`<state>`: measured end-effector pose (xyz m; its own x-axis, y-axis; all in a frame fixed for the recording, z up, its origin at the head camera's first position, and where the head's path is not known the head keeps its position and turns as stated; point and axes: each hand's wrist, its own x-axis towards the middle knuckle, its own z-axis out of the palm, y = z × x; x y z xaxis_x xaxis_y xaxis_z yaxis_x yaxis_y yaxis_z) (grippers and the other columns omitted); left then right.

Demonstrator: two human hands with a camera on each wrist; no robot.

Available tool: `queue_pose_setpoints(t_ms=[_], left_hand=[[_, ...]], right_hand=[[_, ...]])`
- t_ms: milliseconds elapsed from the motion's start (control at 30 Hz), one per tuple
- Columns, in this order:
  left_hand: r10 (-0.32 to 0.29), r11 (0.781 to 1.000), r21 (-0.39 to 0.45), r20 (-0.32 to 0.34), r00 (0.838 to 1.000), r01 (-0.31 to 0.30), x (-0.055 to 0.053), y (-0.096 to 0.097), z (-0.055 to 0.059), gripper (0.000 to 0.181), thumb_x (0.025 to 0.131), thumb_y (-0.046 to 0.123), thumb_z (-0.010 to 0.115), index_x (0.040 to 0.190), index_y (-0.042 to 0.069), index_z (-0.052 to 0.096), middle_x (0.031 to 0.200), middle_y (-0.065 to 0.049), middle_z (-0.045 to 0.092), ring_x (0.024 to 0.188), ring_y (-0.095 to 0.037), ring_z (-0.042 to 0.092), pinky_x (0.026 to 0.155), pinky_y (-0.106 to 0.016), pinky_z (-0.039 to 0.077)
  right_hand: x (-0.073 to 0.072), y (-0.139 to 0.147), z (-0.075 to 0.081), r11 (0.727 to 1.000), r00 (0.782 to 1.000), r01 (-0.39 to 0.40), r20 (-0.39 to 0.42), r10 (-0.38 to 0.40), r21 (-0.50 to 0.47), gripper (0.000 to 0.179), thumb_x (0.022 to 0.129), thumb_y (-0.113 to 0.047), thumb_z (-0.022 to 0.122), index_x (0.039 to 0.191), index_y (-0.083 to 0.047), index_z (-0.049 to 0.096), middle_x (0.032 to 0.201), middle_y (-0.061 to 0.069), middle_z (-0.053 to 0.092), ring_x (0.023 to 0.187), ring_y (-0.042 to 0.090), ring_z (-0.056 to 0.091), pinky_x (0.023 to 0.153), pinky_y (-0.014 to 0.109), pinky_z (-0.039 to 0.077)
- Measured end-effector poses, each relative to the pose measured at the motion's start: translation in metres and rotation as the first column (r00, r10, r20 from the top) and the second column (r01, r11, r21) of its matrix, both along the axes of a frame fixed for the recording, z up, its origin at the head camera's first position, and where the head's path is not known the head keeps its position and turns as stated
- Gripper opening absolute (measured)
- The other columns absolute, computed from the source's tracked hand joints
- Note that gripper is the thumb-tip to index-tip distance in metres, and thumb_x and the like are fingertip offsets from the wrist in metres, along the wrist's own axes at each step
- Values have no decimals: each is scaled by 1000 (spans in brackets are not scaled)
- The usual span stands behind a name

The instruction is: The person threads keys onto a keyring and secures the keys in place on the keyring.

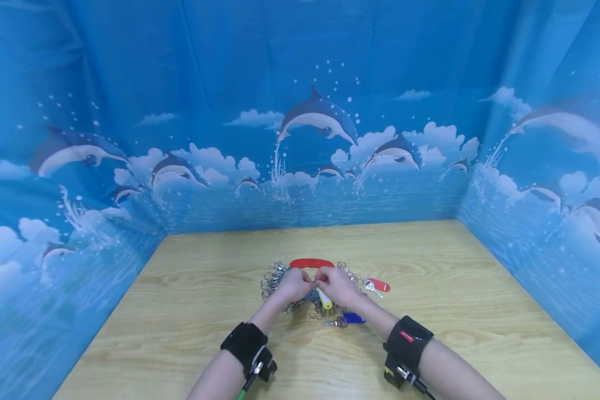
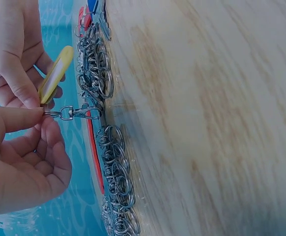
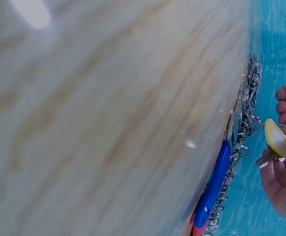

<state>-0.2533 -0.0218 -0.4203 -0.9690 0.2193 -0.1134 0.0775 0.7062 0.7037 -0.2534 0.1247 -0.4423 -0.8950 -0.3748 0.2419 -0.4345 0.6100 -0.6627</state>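
Note:
Both hands meet over a bundle of metal snap hooks and rings [image 1: 272, 280] on the table. In the left wrist view, thumb and forefinger of my left hand [image 2: 27, 164] pinch a split ring [image 2: 51, 113]. It is linked to a swivel snap hook [image 2: 69, 112] that reaches to the bundle. My right hand [image 1: 339, 284] holds a yellow key tag [image 2: 57, 73] with a pale label by its end, right beside the left fingertips. A key [image 3: 267, 157] hangs by that tag in the right wrist view. The fingers partly hide where tag and ring meet.
A red handle-like bar [image 1: 311, 263] lies behind the hands. To the right lies a red key tag [image 1: 379, 285] with keys [image 1: 372, 288]; nearer the front, a blue key tag [image 1: 353, 318] with keys [image 1: 335, 322]. A blue dolphin-print curtain [image 1: 240, 205] borders the wooden table [image 1: 195, 311].

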Motion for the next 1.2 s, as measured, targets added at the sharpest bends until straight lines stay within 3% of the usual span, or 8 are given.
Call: queue_pose_setpoints(t_ms=[100, 300, 433, 600, 833, 1000, 1200], left_hand=[[-14, 1000, 23, 10, 1000, 14, -1, -2, -3, 40, 86, 16, 62, 52, 13, 41, 46, 7, 28, 42, -7, 25, 43, -21, 23], [-83, 995, 53, 7, 997, 82, -4, -7, -9, 15, 84, 15, 65, 74, 5, 66, 63, 3, 51, 56, -11, 41, 54, -25, 36], [-115, 992, 57, -3, 993, 115, -3, -8, -8, 10, 84, 14, 66, 82, 5, 69, 73, -3, 61, 62, -12, 47, 57, -26, 39], [-148, 987, 64, -20, 989, 149, -2, -7, -7, 14, 84, 11, 63, 77, 0, 66, 61, -1, 53, 53, -10, 42, 52, -23, 36], [-128, 990, 56, -8, 992, 128, -1, -6, -4, 20, 85, 12, 61, 74, -4, 63, 54, 5, 42, 48, -9, 37, 52, -23, 35], [-114, 992, 49, -29, 993, 116, -1, -5, -4, 24, 83, 11, 61, 60, 6, 55, 52, 5, 41, 48, -9, 37, 52, -24, 35], [-84, 994, 66, -4, 996, 84, 1, -4, -3, 33, 82, 10, 60, 54, 15, 44, 50, 6, 36, 47, -9, 34, 49, -23, 31]], right_hand=[[0, 0, 0, 1000, 1000, 4, -10, -4, 1, 6, 84, -5, 63, 86, 0, 61, 77, 3, 63, 64, 8, 56, 60, 20, 48], [0, 3, 3, 999, 999, 34, 15, -33, -26, 4, 82, -2, 64, 86, -1, 62, 76, 3, 63, 66, 10, 56, 62, 24, 47], [-1, 5, 1, 999, 999, 37, 30, -36, -26, 4, 83, -3, 64, 84, -1, 61, 74, 2, 62, 64, 9, 54, 60, 23, 46], [-2, 5, 1, 999, 998, 32, 51, -30, -27, 4, 85, -4, 63, 83, -1, 61, 73, 3, 61, 61, 9, 52, 57, 23, 45], [0, 4, 2, 999, 997, 38, 66, -38, -13, 5, 85, -6, 63, 83, -1, 61, 74, 2, 61, 61, 9, 52, 56, 22, 45], [0, 3, 2, 999, 998, 43, 55, -43, 0, 3, 85, -5, 62, 86, -2, 62, 75, 0, 61, 65, 9, 54, 61, 24, 47], [0, 3, 0, 999, 998, 42, 44, -42, -2, 3, 84, -4, 62, 87, -2, 62, 76, 0, 62, 67, 10, 55, 63, 25, 48]])
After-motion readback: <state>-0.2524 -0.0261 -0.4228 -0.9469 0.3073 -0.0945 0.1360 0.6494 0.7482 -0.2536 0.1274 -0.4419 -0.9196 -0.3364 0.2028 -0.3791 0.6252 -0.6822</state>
